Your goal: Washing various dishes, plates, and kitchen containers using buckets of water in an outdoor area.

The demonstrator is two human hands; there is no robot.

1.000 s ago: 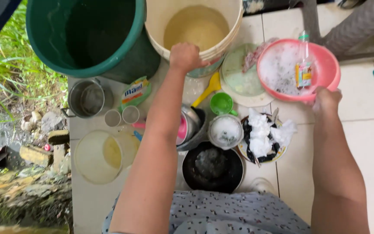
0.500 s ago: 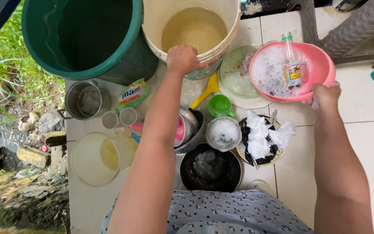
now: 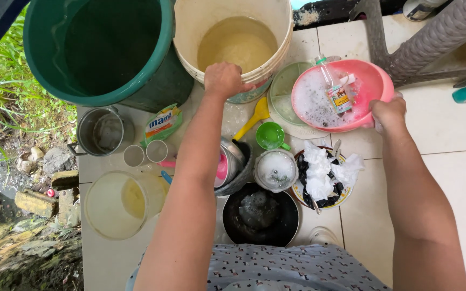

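The work area is a white tiled floor point(image 3: 459, 140) outdoors, bordered on one side by grass and rough stones; the legs of a grey woven chair point(image 3: 432, 37) stand at the far corner. A cream bucket point(image 3: 190, 27) holding cloudy yellowish water serves as reference. Beside it stands a large green tub point(image 3: 44, 64). Nearer the person from the bucket lie a yellow scoop point(image 3: 254, 121), a small green cup point(image 3: 270, 135), a foamy steel bowl point(image 3: 276, 170), a black pan point(image 3: 260, 215) and a plate point(image 3: 342, 198) carrying white crumpled tissue. To the tub's near side sit a steel pot point(image 3: 101, 132), two small cups point(image 3: 146, 153), a detergent sachet point(image 3: 163, 124) and a clear pitcher point(image 3: 122, 202). The left hand point(image 3: 223, 80) rests on the bucket's near rim, fingers closed over the edge. The right hand point(image 3: 388, 114) grips the rim of a pink basin point(image 3: 370, 81), held tilted just to the side of the bucket, over a pale green plate point(image 3: 284, 91). The basin is round, plastic, filled with white suds, and a small clear bottle point(image 3: 334, 89) with a green cap lies in the foam.
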